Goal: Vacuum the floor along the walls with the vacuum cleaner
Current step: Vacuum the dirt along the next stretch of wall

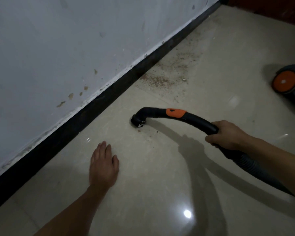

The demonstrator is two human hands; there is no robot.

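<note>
The right hand (228, 135) grips the vacuum hose (175, 114), whose mouth (138, 121) sits on the floor (160, 184) near the skirting board (92, 109); the left hand (103, 166) rests flat, fingers (102, 147) straight. Grit (162, 77) lies further along the skirting board: a mouth kept this far off could miss it.

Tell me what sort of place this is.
Likely an indoor room, perhaps in a home, seen at the floor's edge: glossy beige tiled floor, scuffed white painted wall with a black skirting board, and a black curved vacuum hose.
</note>
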